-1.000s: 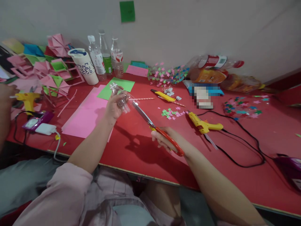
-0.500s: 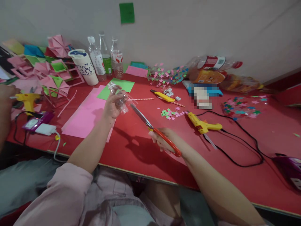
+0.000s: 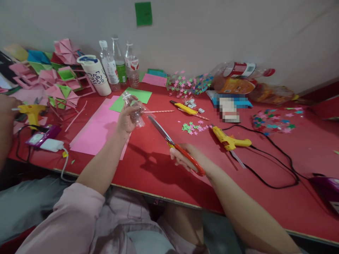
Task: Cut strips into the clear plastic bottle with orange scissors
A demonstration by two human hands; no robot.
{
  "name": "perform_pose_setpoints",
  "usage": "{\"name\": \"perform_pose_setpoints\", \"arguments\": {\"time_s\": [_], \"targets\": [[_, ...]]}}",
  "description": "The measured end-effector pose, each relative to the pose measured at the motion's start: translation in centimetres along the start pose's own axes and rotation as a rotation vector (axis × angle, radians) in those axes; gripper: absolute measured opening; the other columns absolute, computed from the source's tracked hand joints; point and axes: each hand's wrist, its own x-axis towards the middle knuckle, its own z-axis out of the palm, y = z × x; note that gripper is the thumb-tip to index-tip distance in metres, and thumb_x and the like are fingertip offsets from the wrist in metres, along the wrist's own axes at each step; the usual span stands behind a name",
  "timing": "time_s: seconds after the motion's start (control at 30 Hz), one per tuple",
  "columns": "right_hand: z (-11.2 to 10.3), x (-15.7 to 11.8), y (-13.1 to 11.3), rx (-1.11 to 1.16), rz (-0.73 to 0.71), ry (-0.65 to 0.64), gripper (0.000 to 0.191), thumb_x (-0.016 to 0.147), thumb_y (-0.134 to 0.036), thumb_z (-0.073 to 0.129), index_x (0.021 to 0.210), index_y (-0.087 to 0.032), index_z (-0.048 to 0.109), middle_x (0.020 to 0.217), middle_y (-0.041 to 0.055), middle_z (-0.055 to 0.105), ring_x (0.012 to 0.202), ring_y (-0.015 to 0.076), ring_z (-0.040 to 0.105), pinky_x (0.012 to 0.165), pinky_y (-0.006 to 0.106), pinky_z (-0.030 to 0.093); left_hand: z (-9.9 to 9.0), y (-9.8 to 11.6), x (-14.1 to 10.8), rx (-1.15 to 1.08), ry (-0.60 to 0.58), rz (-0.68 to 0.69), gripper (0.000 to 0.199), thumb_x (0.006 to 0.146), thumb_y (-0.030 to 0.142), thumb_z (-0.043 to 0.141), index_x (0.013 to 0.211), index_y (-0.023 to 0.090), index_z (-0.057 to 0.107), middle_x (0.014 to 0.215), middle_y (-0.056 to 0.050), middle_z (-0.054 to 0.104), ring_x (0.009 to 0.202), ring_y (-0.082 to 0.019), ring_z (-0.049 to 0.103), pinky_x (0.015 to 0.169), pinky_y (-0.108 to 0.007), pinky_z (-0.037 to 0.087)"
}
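Note:
Wrapped around a clear plastic bottle piece [image 3: 137, 118] is my left hand [image 3: 128, 116], held above the red table [image 3: 159, 190]. The piece has a narrow neck at its upper end; my fingers cover part of it. My right hand [image 3: 186, 158] grips red-handled scissors [image 3: 164, 132]. Their blades look closed or nearly so, and the tip points at the bottle piece with a small gap between. Under and beside my left arm lie pink paper [image 3: 92, 134] and a green sheet [image 3: 132, 98].
Right of my hands lie a yellow glue gun [image 3: 229, 139] with a looping cord, paper stars [image 3: 192, 127] and a yellow cutter [image 3: 186, 108]. Bottles [image 3: 132, 67] and a white tumbler [image 3: 95, 76] stand at the back. A co-worker's hand [image 3: 9, 109] is at far left near another glue gun [image 3: 31, 113].
My right hand and the scissors have shifted very slightly right, widening the gap between blade tip and bottle piece. My left hand stays in place.

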Motion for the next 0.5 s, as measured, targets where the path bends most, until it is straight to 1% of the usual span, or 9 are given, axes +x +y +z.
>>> {"name": "perform_pose_setpoints", "arguments": {"time_s": [0.1, 0.17, 0.27, 0.33, 0.4, 0.5], "targets": [[-0.2, -0.2, -0.1, -0.031, -0.017, -0.008, 0.050, 0.080, -0.067, 0.068, 0.068, -0.019, 0.060, 0.044, -0.0042, 0.051, 0.037, 0.0099, 0.048, 0.042, 0.023, 0.040, -0.1, -0.1, -0.1, 0.021, -0.032, 0.009, 0.039, 0.064, 0.005, 0.068, 0.097, 0.024, 0.059, 0.068, 0.007, 0.055, 0.057, -0.005, 0.059, 0.056, -0.015, 0.048], [-0.3, -0.3, -0.1, -0.042, -0.022, -0.010, 0.050, 0.080, -0.067, 0.067, 0.070, -0.019, 0.061, 0.047, -0.0036, 0.054, 0.037, 0.0100, 0.048, 0.041, 0.023, 0.039, -0.1, -0.2, -0.1, 0.039, -0.054, 0.005, 0.043, 0.062, 0.005, 0.067, 0.100, 0.025, 0.059, 0.068, 0.007, 0.057, 0.057, -0.006, 0.060, 0.057, -0.016, 0.050], [-0.2, -0.2, -0.1, -0.032, -0.011, -0.013, 0.050, 0.081, -0.067, 0.066, 0.069, -0.019, 0.060, 0.042, -0.0061, 0.047, 0.036, 0.0098, 0.047, 0.043, 0.023, 0.042, -0.3, -0.5, -0.1, 0.055, -0.083, 0.006, 0.048, 0.061, 0.006, 0.068, 0.104, 0.026, 0.058, 0.069, 0.008, 0.058, 0.057, -0.006, 0.061, 0.058, -0.017, 0.050], [0.0, 0.0, -0.1, -0.017, 0.019, -0.018, 0.050, 0.083, -0.067, 0.065, 0.067, -0.020, 0.057, 0.037, -0.0081, 0.041, 0.034, 0.0099, 0.047, 0.041, 0.022, 0.041, -0.3, -0.5, -0.1, 0.062, -0.091, 0.018, 0.048, 0.062, 0.007, 0.069, 0.105, 0.026, 0.058, 0.070, 0.008, 0.058, 0.056, -0.006, 0.060, 0.057, -0.017, 0.049], [0.3, 0.1, -0.2, -0.010, 0.060, -0.007, 0.051, 0.083, -0.068, 0.064, 0.065, -0.021, 0.055, 0.035, -0.0090, 0.037, 0.032, 0.0106, 0.047, 0.036, 0.021, 0.038, -0.3, -0.6, 0.0, 0.068, -0.090, 0.030, 0.048, 0.063, 0.008, 0.070, 0.105, 0.026, 0.057, 0.070, 0.008, 0.058, 0.055, -0.005, 0.059, 0.057, -0.017, 0.048], [0.7, 0.3, -0.6, -0.021, 0.126, 0.030, 0.051, 0.082, -0.068, 0.067, 0.064, -0.021, 0.053, 0.036, -0.0085, 0.039, 0.032, 0.0117, 0.049, 0.029, 0.020, 0.031, -0.2, -0.4, 0.0, 0.066, -0.076, 0.035, 0.047, 0.063, 0.006, 0.069, 0.104, 0.025, 0.057, 0.069, 0.008, 0.056, 0.053, -0.004, 0.056, 0.055, -0.016, 0.046]]}}
